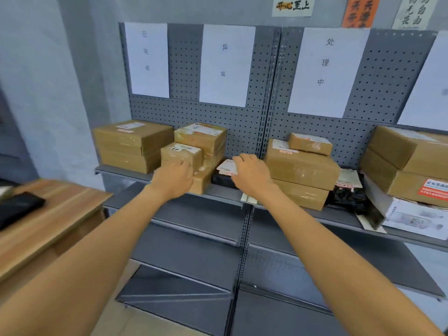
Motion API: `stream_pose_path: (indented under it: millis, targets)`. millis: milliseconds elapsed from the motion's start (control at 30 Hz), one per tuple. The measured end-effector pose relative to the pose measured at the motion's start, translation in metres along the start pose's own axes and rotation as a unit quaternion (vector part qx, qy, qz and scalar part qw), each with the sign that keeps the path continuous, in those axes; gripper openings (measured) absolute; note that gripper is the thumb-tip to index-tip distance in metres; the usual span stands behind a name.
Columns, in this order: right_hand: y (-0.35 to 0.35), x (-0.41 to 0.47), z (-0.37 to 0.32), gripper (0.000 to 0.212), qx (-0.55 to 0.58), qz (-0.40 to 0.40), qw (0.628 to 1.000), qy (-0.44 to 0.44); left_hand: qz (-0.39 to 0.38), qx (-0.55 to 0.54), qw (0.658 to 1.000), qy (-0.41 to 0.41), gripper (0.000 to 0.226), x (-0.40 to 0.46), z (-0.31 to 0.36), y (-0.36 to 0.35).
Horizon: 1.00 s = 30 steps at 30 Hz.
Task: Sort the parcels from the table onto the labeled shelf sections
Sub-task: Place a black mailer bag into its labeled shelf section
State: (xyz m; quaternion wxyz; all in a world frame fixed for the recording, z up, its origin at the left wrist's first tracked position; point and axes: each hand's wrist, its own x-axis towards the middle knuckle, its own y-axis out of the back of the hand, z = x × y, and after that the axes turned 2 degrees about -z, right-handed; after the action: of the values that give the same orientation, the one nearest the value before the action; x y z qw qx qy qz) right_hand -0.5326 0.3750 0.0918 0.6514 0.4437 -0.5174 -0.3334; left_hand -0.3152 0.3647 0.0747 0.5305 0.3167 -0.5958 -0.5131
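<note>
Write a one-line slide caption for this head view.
Both hands reach to the shelf: left hand on a small brown box, right hand over a black parcel.

Wall papers, dark item at left edge.
Three calligraphy sheets hang above the pegboard: a cream sheet (292, 5), an orange sheet (360, 11), an off-white sheet (415, 12). A flat black object (18, 207) lies far left.

Your view is evenly lit, soft and diffuse, source not visible. Weak shadows sit under the boxes (132, 144). Mild glare on the white label sheets (327, 71). Left hand (173, 179) slightly motion-blurred. Wide-angle bending tilts the shelf (218, 190) toward the edges; overall softness.
</note>
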Motion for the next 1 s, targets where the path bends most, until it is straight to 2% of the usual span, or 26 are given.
stream_pose_path:
  millis: [200,433,567,1000]
  targets:
    - [-0.001,0.009,-0.102,0.036,0.012,0.010,0.997,0.080,0.011,0.025,0.996,0.083,0.040,-0.067,-0.080,0.027]
    - [-0.007,0.029,-0.210,0.034,0.049,0.011,0.983,0.179,0.010,0.056,0.983,0.173,0.047,-0.128,-0.158,0.049]
    - [-0.024,0.042,-0.266,0.036,0.069,-0.006,0.972,0.226,0.004,0.073,0.974,0.216,0.044,-0.157,-0.199,0.049]
    - [-0.119,0.124,-0.407,0.036,0.140,-0.068,0.927,0.341,-0.083,0.121,0.914,0.378,0.051,-0.202,-0.347,0.016]
